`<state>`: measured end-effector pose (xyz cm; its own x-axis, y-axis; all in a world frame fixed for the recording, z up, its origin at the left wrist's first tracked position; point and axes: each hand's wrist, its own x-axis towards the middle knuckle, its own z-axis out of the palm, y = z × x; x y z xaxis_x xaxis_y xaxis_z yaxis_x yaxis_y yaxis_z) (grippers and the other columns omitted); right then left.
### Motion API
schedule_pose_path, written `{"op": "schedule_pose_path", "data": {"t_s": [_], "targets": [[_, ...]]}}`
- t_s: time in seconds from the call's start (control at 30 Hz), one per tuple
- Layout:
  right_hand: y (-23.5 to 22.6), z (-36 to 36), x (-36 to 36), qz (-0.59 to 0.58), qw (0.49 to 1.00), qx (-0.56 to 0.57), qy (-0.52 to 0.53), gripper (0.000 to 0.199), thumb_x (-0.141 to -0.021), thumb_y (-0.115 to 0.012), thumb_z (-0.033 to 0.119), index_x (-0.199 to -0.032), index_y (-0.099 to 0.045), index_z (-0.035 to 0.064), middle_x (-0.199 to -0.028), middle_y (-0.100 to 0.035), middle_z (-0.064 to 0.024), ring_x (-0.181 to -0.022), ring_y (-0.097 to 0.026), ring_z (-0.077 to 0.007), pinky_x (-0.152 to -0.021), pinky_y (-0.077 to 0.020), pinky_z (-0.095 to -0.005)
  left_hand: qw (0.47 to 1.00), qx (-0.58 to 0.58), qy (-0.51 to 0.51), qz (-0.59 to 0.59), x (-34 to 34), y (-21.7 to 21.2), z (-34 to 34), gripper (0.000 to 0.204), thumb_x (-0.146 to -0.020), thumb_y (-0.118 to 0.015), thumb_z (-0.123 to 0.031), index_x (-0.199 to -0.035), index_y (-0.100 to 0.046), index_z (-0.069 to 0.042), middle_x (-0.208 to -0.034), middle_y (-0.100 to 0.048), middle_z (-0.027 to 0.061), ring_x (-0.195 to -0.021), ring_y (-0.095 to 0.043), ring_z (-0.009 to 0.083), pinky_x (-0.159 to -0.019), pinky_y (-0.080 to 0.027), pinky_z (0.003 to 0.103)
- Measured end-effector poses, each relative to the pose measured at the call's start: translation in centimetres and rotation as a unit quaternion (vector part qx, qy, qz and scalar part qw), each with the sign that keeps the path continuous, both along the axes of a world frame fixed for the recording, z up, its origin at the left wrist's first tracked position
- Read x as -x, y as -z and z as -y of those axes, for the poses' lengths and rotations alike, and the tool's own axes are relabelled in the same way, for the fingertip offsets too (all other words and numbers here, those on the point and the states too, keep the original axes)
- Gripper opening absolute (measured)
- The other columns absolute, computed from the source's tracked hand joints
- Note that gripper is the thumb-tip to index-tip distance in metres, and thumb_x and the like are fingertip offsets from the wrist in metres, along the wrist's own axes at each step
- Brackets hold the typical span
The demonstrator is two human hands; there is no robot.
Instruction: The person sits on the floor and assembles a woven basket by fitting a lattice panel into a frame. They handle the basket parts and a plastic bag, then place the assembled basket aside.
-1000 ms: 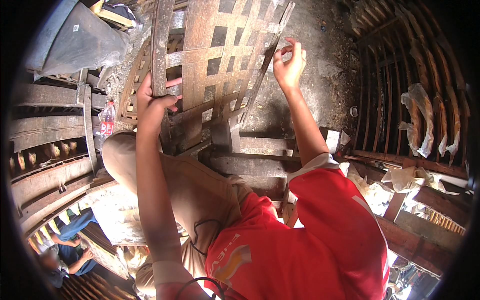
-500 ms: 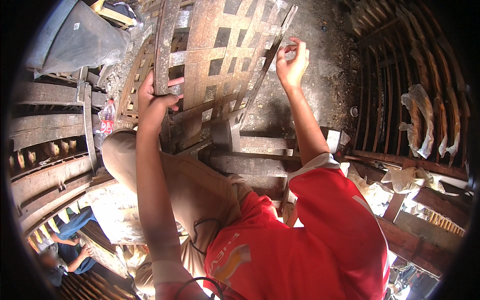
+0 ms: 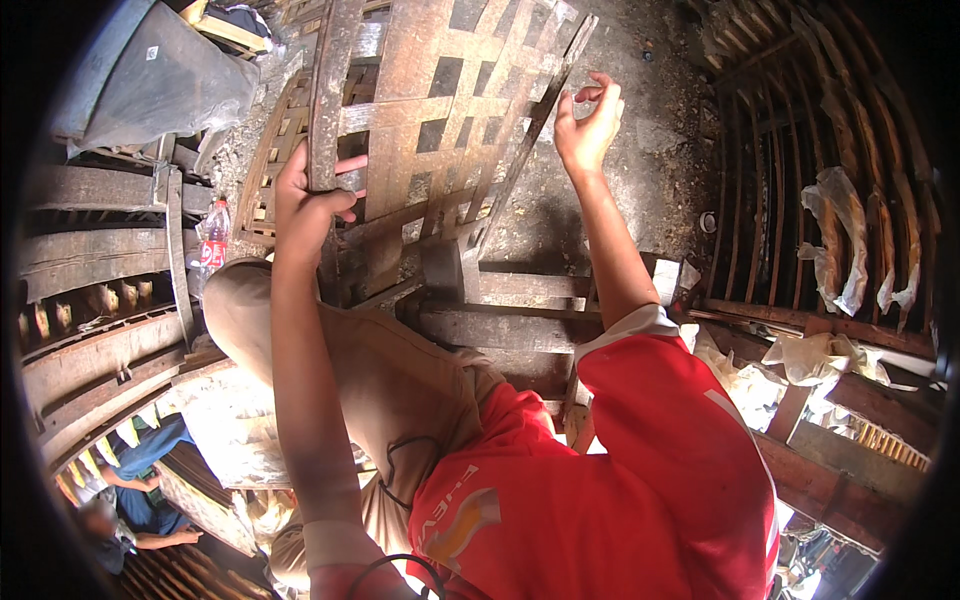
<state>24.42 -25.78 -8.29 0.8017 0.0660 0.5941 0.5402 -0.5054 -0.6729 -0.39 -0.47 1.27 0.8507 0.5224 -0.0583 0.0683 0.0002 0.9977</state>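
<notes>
A plastic bottle [image 3: 213, 240] with a red label stands left of the woven bamboo panel [image 3: 440, 130]. The left hand [image 3: 305, 205] has its fingers wrapped tight round the panel's left upright strip. The panel leans upright over wooden beams [image 3: 500, 325]. At its right edge, the right hand [image 3: 588, 125] hovers, fingers loosely curled, holding nothing.

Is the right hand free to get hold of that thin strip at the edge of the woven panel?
Probably yes: the right hand, fingers open, hangs beside the thin strip with nothing between them.
</notes>
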Motion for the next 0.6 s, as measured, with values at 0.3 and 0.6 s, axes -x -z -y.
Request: {"op": "schedule_pose_path", "data": {"t_s": [0.3,0.6], "targets": [[-1.2,-0.4,0.1,0.107,0.992,0.069,-0.008,0.077,-0.083,-0.066,-0.004,-0.152,-0.036,0.0097,-0.152,-0.047,-0.0174,-0.15,-0.031,-0.0407,-0.124,-0.0142,-0.0538,0.999,-0.006,0.037,-0.037,0.2,0.1,-0.4,0.069,-0.071,-0.055,0.011,-0.138,-0.053,-0.004,-0.115,-0.074,0.0173,-0.083,-0.073,0.0191,-0.056,-0.054,0.026],[0.2,0.9,-0.7,-0.035,0.999,0.016,0.007,0.056,-0.082,-0.068,0.0,-0.135,-0.056,0.014,-0.101,-0.067,-0.007,-0.108,-0.054,-0.0286,-0.107,-0.0359,-0.0541,0.999,-0.005,0.03,-0.034,0.2,-0.2,-0.2,0.067,-0.072,-0.055,0.012,-0.137,-0.054,-0.004,-0.114,-0.075,0.0157,-0.083,-0.073,0.0187,-0.057,-0.053,0.025]]}}
